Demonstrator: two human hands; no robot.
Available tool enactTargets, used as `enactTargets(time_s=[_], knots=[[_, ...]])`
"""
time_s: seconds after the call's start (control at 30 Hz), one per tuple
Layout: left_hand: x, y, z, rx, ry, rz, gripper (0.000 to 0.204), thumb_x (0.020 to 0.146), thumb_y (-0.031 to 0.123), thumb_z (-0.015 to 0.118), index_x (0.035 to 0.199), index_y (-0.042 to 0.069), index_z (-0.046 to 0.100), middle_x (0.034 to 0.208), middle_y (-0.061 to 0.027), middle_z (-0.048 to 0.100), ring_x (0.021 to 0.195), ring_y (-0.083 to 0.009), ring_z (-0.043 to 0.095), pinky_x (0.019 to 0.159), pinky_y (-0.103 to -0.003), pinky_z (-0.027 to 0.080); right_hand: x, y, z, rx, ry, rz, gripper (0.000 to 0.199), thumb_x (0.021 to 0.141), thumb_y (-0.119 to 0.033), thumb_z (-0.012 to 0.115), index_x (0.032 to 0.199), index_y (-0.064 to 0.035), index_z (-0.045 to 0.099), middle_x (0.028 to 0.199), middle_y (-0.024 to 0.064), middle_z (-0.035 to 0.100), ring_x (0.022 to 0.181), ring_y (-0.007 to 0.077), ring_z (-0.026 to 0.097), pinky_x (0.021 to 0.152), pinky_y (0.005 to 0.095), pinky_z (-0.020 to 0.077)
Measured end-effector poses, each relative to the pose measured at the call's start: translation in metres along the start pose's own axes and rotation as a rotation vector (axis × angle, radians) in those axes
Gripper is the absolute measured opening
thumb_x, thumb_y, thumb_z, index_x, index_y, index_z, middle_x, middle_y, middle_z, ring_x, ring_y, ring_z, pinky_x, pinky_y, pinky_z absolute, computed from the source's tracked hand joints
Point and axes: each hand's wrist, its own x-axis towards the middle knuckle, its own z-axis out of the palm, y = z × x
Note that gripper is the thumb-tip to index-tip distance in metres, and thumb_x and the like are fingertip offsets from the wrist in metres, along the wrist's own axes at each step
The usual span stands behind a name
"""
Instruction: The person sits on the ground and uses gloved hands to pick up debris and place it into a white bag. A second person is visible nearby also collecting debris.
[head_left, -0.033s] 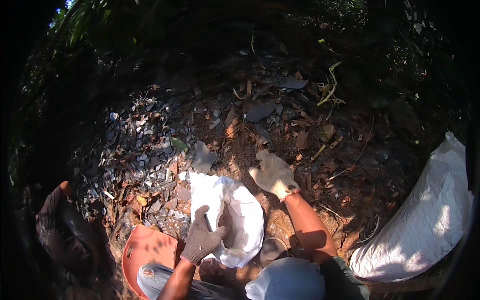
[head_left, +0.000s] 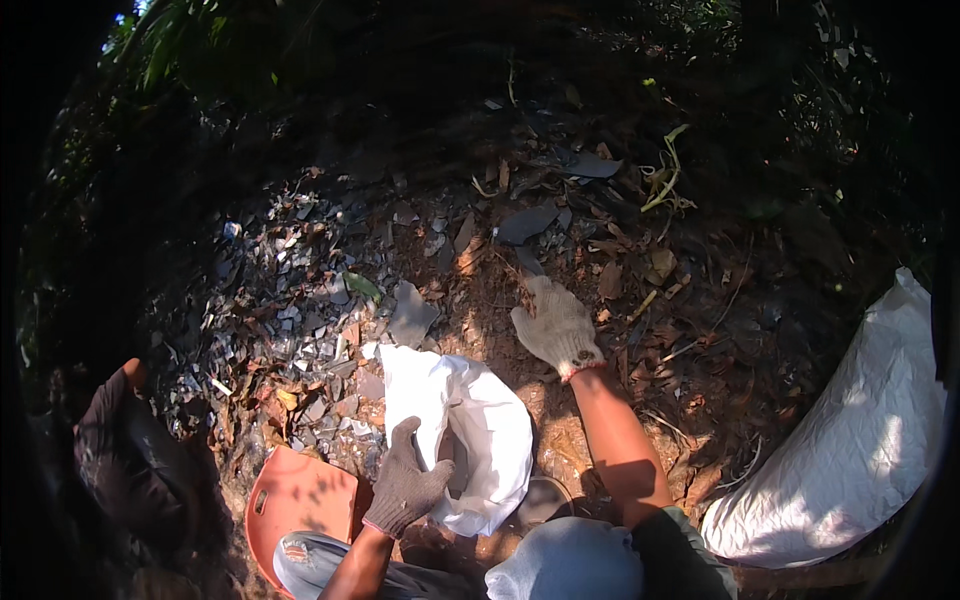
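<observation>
A white woven sack (head_left: 510, 415) stands with its mouth open in front of me. My left hand (head_left: 405, 490), in a grey-brown knit glove, is closed on the sack's left rim, thumb over the inner side. Beyond the sack and to its right, my right hand (head_left: 560, 325) in a cream knit glove reaches down to the soil. Its thumb stands apart from the fingers, whose tips are partly hidden, and no object shows in it. Just past those fingertips lies a dark grey flat shard (head_left: 528, 261). A larger grey shard (head_left: 411, 316) rests behind the sack.
Many broken grey and pale shards (head_left: 285, 320) cover the ground at left among dry leaves. A large dark flat piece (head_left: 525, 224) lies farther out. A full white sack (head_left: 850, 430) leans at right. An orange plastic piece (head_left: 305, 500) sits by my left knee; dark cloth (head_left: 130, 460) lies left.
My right hand has moved a little farther away from me, toward the dark shard. The left hand keeps its hold on the sack rim.
</observation>
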Motion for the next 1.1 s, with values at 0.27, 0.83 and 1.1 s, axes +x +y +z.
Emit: enactTargets(time_s=[0.27,0.83,1.1], knots=[[-0.015,-0.030,-0.018,-0.309,0.082,-0.053,0.068,0.080,0.016,0.073,0.137,-0.007,0.046,0.130,-0.0259,0.056,0.123,-0.0359,0.057,0.106,-0.042,0.046,0.097,-0.003,0.012,-0.699,-0.300,-0.070,0.083,0.086,-0.025,0.078,0.154,-0.0025,0.037,0.144,0.0225,0.055,0.127,0.0342,0.062,0.099,0.0498,0.0556],[0.052,-0.023,-0.002,-0.180,0.069,0.137,0.076,0.078,0.023,0.076,0.140,-0.008,0.046,0.125,-0.0234,0.061,0.117,-0.0302,0.061,0.101,-0.038,0.049,0.125,0.082,-0.055,-0.350,-0.057,-0.129,0.043,0.102,-0.032,0.058,0.119,0.0075,0.058,0.097,0.0248,0.073,0.088,0.0357,0.075,0.069,0.0443,0.0608],[0.069,-0.028,-0.002,-0.194,0.010,0.180,0.079,0.078,0.026,0.077,0.141,-0.007,0.043,0.126,-0.0284,0.061,0.111,-0.0365,0.065,0.097,-0.044,0.051,0.060,0.073,-0.068,1.082,-0.023,0.562,0.029,0.106,-0.026,0.053,0.123,-0.0026,0.058,0.092,0.0078,0.064,0.059,0.0076,0.051,0.047,0.0240,0.0437]])
